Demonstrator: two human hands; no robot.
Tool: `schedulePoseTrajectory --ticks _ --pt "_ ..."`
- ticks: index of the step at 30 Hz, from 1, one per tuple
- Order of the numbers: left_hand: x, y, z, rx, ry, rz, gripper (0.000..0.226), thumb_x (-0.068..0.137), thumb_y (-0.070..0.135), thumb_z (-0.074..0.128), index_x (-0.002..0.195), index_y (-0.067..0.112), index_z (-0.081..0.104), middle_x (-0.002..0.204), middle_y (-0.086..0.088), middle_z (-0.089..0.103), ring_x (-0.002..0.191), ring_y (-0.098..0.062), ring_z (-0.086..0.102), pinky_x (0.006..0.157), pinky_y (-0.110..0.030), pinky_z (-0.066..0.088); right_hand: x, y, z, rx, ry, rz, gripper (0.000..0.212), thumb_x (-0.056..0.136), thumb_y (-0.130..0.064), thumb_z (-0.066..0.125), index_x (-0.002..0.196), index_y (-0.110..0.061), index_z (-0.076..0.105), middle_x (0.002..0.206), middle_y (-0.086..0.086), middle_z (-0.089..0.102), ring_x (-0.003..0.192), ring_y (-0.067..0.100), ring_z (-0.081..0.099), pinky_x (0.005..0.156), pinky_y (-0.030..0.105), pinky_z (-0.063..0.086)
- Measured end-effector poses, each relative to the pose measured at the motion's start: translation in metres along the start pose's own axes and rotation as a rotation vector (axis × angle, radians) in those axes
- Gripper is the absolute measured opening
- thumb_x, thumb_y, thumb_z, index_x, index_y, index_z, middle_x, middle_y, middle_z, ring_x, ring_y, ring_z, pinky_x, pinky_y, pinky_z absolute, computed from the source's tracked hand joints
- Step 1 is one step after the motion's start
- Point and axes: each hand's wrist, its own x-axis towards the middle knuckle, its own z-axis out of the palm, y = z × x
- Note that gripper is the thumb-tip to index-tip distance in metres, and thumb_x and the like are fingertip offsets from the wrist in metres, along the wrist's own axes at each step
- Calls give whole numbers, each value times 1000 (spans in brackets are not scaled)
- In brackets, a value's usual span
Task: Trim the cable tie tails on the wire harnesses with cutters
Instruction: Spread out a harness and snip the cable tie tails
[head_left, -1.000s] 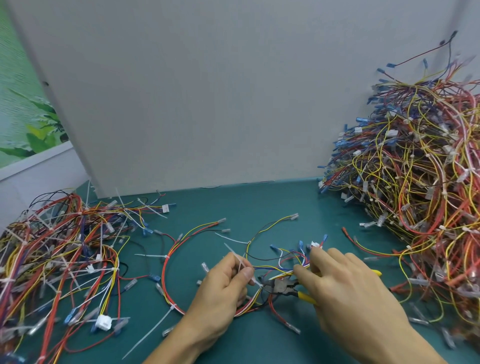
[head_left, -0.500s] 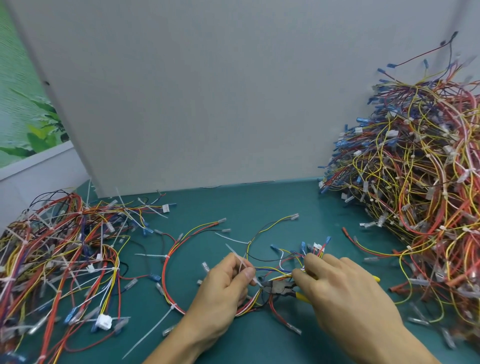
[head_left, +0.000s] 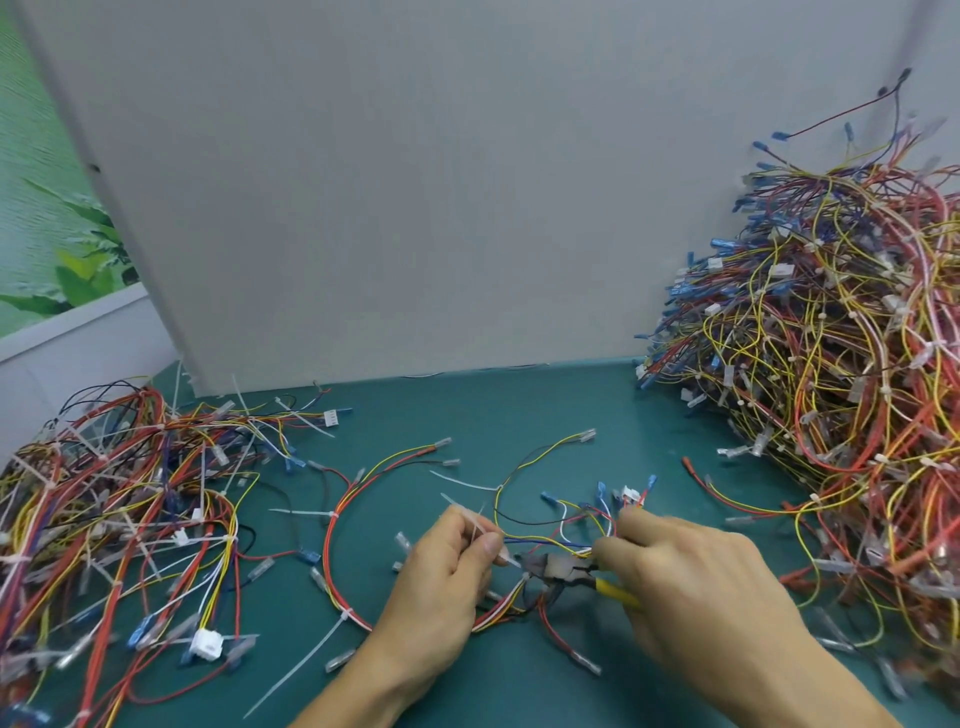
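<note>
**First:** Head view, lower middle of the frame: your left hand rests on the teal counter. Its thumb and forefinger are pressed together on a white cable tie tail, pinching it.

**Second:** That tail slants from above your knuckles down to the right. Its lower end sits just beside the head of the cutters.

**First:** Your right hand, lower right, has its fingers curled round the yellow handles. Only a short piece of yellow shows below your forefinger.

**Second:** I cannot tell you whether the cutters' blades are apart or together. The head is blurred and half covered by wires.

**First:** The harness you are working on lies between and under your hands. Its red, yellow and orange loop opens to the left of your left hand, and blue-tipped ends fan out above your right hand.

**Second:** A long uncut tail sticks down and left from that loop, towards the bottom of the frame.

**First:** At the left edge a low heap of harnesses spreads over the counter. Long white tails poke out of it, and a white connector sits at its lower side.

**Second:** At the right edge a much taller heap rises against the grey panel that fills the top of the frame.
</note>
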Motion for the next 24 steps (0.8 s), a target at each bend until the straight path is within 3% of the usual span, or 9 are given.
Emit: schedulePoseTrajectory --ticks 2,5,8,11,14,18,21,24 --pt "2 8 -1 -81 75 -15 19 98 3 45 81 8 52 63 -8 37 50 -12 28 52 -31 20 -1 1 -1 104 2 90 29 52 -23 82 64 -25 56 69 -8 50 51 24 54 36 29 31" --pt "6 26 -11 -283 154 -37 22 97 -2 39 81 9 51 65 -3 44 50 -10 33 50 -24 30 1 -3 6 356 23 171 11 79 -28 69 85 -28 60 90 -12 53 77 23 59 55 36 48" --pt "10 41 -27 -438 193 -49 27 92 -9 31 87 9 51 61 1 42 48 -10 31 49 -24 31 5 -14 18 474 -21 172 14 86 -37 64 96 -28 59 105 -18 56 94 16 57 72 36 49" --pt "10 47 -40 -493 205 -59 29 90 -11 27 91 8 49 59 -3 39 49 -14 35 50 -28 33 8 -17 27 473 -83 194 15 87 -40 62 97 -30 58 101 -17 59 95 14 56 72 31 46" --pt "9 47 -51 -433 153 -100 36 91 -13 25 106 12 47 63 -7 48 49 -17 45 46 -28 42 10 -9 27 442 -123 208 10 83 -34 62 86 -31 53 87 -15 56 87 15 56 66 29 43" --pt "8 42 -56 -277 133 -136 52 84 -17 25 114 20 46 65 -6 53 44 -11 31 42 -22 31 8 7 24 340 -147 250 15 83 -35 59 82 -31 45 85 -15 57 87 15 55 61 29 38" --pt "8 40 -56 -133 132 -83 34 83 -8 35 106 9 54 59 1 50 43 -7 26 42 -19 26 7 12 25 298 -172 276 16 85 -37 56 82 -32 41 84 -15 52 90 14 53 63 29 36" --pt "4 40 -59 160 9 28 12 71 25 65 81 18 67 57 8 48 50 -6 37 49 -17 32 5 10 25 310 -181 278 16 87 -40 54 83 -31 42 90 -14 56 91 14 53 64 28 38"
